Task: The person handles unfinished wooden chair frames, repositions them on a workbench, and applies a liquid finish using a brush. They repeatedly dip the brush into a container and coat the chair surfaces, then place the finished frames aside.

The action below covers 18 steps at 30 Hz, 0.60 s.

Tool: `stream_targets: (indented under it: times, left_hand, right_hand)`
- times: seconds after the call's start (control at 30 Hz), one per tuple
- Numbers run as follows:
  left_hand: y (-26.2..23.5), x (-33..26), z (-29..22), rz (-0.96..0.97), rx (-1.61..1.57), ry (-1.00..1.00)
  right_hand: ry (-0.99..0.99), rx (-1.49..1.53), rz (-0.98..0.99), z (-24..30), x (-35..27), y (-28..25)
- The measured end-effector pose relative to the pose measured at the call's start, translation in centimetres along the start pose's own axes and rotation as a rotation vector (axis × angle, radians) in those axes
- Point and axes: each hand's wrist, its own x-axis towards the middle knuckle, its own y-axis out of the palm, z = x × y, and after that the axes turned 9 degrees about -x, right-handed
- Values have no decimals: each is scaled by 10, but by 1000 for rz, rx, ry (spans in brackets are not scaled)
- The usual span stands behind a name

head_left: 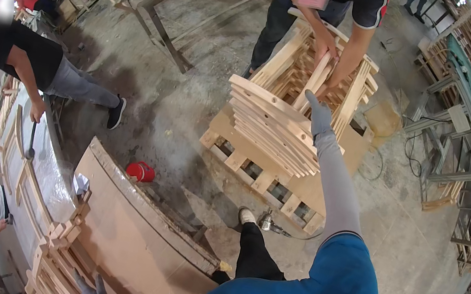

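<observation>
My right arm, in a grey sleeve, reaches forward to a stack of pale wooden chair-like frames [278, 117] on a pallet. At its near edge is my right hand [319, 119] in a grey glove, one finger stretched toward a wooden slat [311, 85]; its other fingers are partly hidden. A person facing me grips that slat with both hands [331, 63]. Low on the left, my gloved left hand [91, 293] lies over another group of wooden frames [57, 260], fingers apart; whether it touches the wood is unclear.
Cardboard covers a bench [139, 237] left of my legs. A red bucket [140, 171] and a metal air tool [268, 221] with a hose are on the floor. Another person [43, 65] stands at a plastic-covered table [52, 160]. Racks of wood [468, 136] line the right side.
</observation>
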Motion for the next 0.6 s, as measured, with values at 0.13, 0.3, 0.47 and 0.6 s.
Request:
stream_targets:
  times: [0.13,0.3,0.47,0.6]
  left_hand:
    - [8,13,-27,12,121,99]
    - [17,11,-74,49,281,-48]
    - [14,14,-89,-49,260,171]
    - [43,43,-91,-1,-257,317]
  right_hand:
    - [51,176,78,-29,76,25]
    - [173,461,255,17,124,42]
    - [214,529,253,49,79,39]
    - [-497,452,82,81,9,-37]
